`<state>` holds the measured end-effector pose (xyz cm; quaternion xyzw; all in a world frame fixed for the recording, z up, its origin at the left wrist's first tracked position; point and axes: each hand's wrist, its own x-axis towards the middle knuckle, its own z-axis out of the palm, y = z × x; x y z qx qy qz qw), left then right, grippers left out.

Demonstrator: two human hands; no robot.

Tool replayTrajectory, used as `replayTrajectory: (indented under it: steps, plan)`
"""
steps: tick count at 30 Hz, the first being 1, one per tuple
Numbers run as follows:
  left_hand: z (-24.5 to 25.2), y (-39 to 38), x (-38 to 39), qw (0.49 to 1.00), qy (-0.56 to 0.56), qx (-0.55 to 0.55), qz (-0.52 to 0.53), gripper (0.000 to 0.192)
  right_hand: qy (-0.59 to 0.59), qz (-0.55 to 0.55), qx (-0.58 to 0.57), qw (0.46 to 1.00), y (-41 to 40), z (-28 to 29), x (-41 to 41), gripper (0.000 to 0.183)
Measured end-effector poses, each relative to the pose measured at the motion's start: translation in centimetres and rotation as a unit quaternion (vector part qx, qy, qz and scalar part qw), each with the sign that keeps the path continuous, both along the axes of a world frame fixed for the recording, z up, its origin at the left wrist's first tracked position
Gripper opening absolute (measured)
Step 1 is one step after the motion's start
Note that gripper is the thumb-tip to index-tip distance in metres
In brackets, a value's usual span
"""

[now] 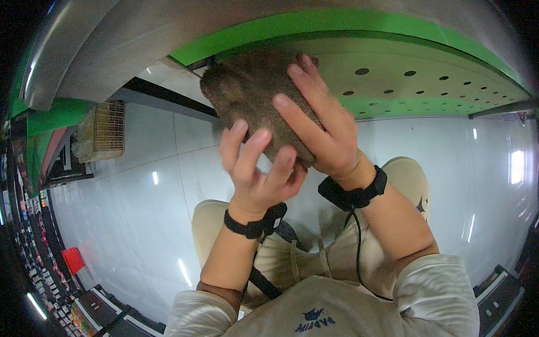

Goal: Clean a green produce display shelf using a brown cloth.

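Between my hands is a brown folded cloth, raised in front of a green shelf unit's edge. My left hand grips its lower near side, with the fingers curled up against the fabric. On the right side of the cloth, my right hand lies with its fingers spread across the face. The thumbs and the far side of the cloth are partly hidden. Just behind the cloth runs a perforated metal panel, green along its upper edge. Each wrist wears a black strap with a small box.
Overhead curves a grey metal panel. A wire basket stands at the left on the pale tiled floor. A red object lies near the stocked shelves at far left. My knees are below the hands.
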<state>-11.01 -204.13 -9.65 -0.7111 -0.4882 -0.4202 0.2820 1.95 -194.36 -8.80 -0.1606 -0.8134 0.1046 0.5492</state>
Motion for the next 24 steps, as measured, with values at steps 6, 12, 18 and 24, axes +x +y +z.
replayTrajectory:
  steps: [6, 12, 18, 24]
  plan:
    - [2.3, 2.6, -0.7, 0.985, 0.093, -0.053, 0.138, 0.062, -0.047, -0.093, 0.13, 0.986, 0.6, 1.2, -0.7, 0.03]
    - [-1.5, 5.1, -2.7, 0.992, -0.026, -0.051, 0.112, 0.058, -0.146, -0.181, 0.119, 0.965, 0.7, 0.1, -3.0, 0.034]
    - [-2.2, 5.2, -2.6, 0.988, -0.027, -0.029, 0.151, 0.045, -0.187, -0.187, 0.105, 0.959, 0.2, -1.4, -3.2, 0.037]
    - [-6.3, 3.8, -2.1, 0.986, -0.03, -0.105, 0.129, 0.045, -0.241, -0.171, 0.078, 0.952, -0.2, -5.3, -1.7, 0.038]
